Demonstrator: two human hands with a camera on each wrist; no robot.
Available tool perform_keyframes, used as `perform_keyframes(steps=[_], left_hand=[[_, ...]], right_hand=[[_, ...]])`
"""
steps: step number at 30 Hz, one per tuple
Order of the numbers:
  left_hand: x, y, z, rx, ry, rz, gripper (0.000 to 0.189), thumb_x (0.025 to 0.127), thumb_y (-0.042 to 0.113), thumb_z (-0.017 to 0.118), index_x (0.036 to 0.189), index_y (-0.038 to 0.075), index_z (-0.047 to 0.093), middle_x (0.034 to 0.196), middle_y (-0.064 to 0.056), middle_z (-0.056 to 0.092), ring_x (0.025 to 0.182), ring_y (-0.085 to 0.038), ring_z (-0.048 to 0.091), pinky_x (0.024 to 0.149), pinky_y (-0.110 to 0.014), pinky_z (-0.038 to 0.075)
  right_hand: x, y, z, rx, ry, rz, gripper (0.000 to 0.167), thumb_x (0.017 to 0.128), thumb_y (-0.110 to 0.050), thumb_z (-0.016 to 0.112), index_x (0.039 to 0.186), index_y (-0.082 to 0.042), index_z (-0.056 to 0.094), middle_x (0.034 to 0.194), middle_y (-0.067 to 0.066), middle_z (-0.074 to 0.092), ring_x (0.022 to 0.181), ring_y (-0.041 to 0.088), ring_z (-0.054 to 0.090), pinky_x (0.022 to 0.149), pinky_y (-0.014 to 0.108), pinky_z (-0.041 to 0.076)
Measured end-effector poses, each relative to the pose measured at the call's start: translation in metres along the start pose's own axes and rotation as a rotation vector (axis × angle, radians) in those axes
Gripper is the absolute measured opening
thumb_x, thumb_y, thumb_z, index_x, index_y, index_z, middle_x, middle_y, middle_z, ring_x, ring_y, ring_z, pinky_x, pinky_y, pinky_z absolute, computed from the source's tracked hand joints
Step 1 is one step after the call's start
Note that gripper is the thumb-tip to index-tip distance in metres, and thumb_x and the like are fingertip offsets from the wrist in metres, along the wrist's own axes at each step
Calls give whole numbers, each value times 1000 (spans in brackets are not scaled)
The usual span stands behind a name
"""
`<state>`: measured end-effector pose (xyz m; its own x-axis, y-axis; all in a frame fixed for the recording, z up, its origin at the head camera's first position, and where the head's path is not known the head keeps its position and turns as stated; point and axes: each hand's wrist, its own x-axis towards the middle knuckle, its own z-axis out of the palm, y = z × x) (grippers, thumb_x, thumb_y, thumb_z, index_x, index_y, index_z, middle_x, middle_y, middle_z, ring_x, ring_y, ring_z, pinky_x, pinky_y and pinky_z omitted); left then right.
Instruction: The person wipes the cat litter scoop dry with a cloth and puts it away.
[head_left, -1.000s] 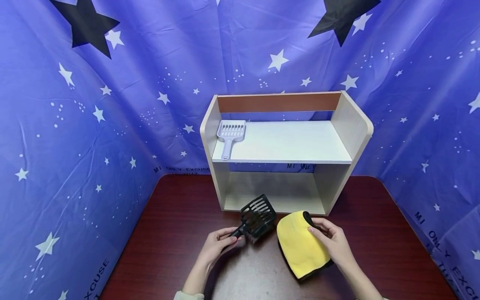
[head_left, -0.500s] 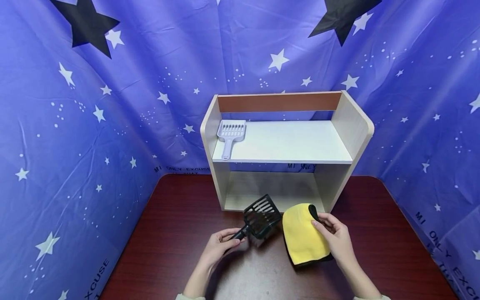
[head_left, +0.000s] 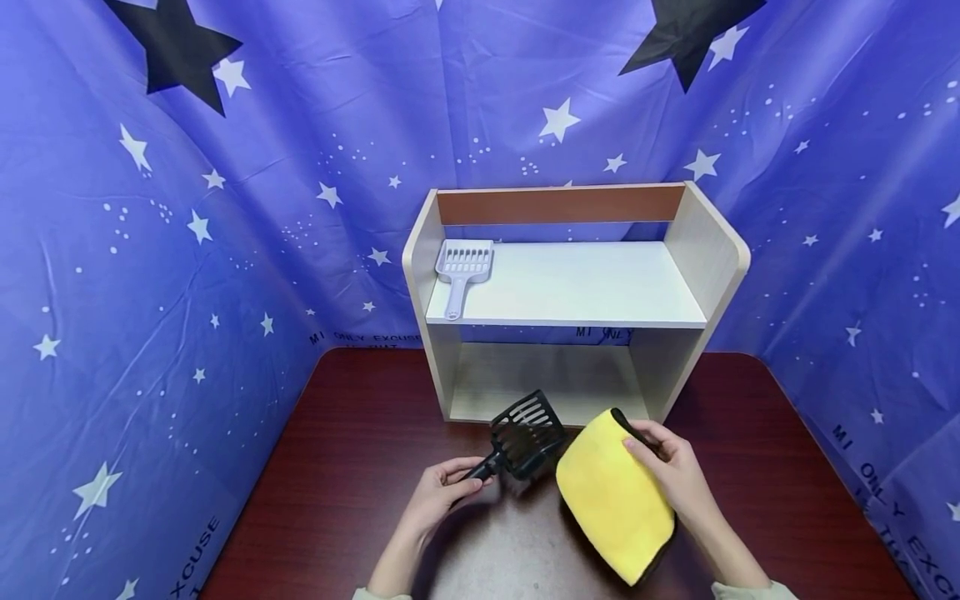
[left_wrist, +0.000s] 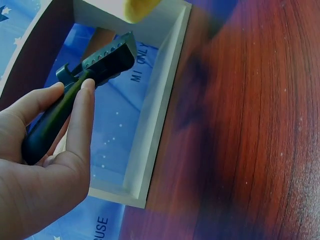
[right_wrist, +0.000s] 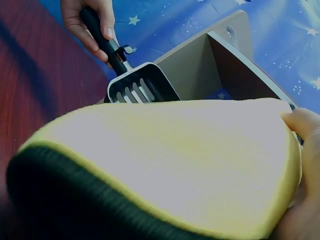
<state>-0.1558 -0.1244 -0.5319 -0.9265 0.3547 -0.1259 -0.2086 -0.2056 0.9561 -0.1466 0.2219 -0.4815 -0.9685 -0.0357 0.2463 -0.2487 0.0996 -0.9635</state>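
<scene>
My left hand [head_left: 441, 495] grips the handle of a black slotted litter scoop [head_left: 527, 433], held above the table with its head pointing up and right. In the left wrist view thumb and fingers wrap the dark handle [left_wrist: 50, 125]. To the right, my right hand [head_left: 672, 467] pinches the upper edge of a folded yellow cloth [head_left: 615, 498] with dark trim. The cloth hangs close beside the scoop's head; whether they touch I cannot tell. In the right wrist view the cloth [right_wrist: 165, 165] covers part of the scoop [right_wrist: 142, 85].
A two-tier wooden shelf [head_left: 566, 323] stands at the back of the dark red table [head_left: 337, 467]. On its upper board, at the left, lies a pale lavender slotted scoop [head_left: 462, 271]. Blue star-print curtain [head_left: 315, 150] surrounds the table.
The black scoop has shifted slightly right and its head has turned. The yellow cloth has moved up with my right hand, swung about, and its lower corner now hangs lower right.
</scene>
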Motion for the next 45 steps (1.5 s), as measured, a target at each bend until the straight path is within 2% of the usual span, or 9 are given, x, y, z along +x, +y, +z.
perform_keyframes(steps=[5,11,13,19,24,28,35,41,45], left_hand=[[0,1,6,-1,-1,-14,48,91,-5,63,132,-21,47,121,-29,67,100,-14,73,89,-21,58],[0,1,11,19,21,-51,47,90,-7,63,132,-20,48,123,-31,65,96,-12,73,89,-21,57],[-1,2,12,22,17,-56,46,90,-6,63,132,-20,49,123,-32,65,96,-12,73,89,-21,58],[-2,3,17,46,-3,-43,46,90,-5,64,131,-19,51,122,-34,64,95,-11,73,88,-20,58],[-3,4,16,51,8,-36,45,90,-4,65,131,-18,52,120,-34,65,97,-14,73,87,-21,58],[-3,5,15,48,10,-36,46,90,-3,65,131,-17,53,120,-35,64,96,-12,73,88,-22,58],[-4,6,16,45,3,-44,46,90,-3,66,131,-17,53,120,-32,66,96,-12,73,87,-21,58],[-4,6,17,43,-2,-46,45,90,-4,65,130,-19,52,117,-29,68,94,-9,73,86,-21,58],[-3,7,18,45,2,-48,45,90,-5,65,130,-19,52,116,-29,69,92,-7,73,84,-20,58]], right_hand=[[3,-2,3,-12,-54,-8,21,90,4,67,110,-3,70,93,-15,73,79,0,67,65,19,57],[8,-5,2,89,-197,-78,39,92,10,58,110,-21,72,93,-15,73,79,-2,66,63,18,56],[11,-7,2,86,-207,-82,37,94,9,57,113,-20,71,92,-15,72,77,-1,66,61,19,56],[17,-4,9,29,-96,37,19,98,-4,59,115,-1,65,90,-13,73,72,3,67,60,22,57],[21,-3,16,-18,36,139,24,99,-13,62,116,4,63,85,-14,71,71,4,66,61,22,56],[24,-1,19,-106,74,170,31,99,-19,62,119,5,60,87,-19,68,75,1,64,66,20,54],[25,6,26,-160,64,162,35,98,-20,64,125,2,59,92,-20,68,77,1,63,68,20,54],[25,9,30,-258,77,96,30,89,-18,75,113,-2,66,92,-9,70,80,-2,60,70,15,51],[26,8,30,-297,65,62,27,84,-15,79,107,-4,68,87,-12,66,78,-2,58,67,16,50]])
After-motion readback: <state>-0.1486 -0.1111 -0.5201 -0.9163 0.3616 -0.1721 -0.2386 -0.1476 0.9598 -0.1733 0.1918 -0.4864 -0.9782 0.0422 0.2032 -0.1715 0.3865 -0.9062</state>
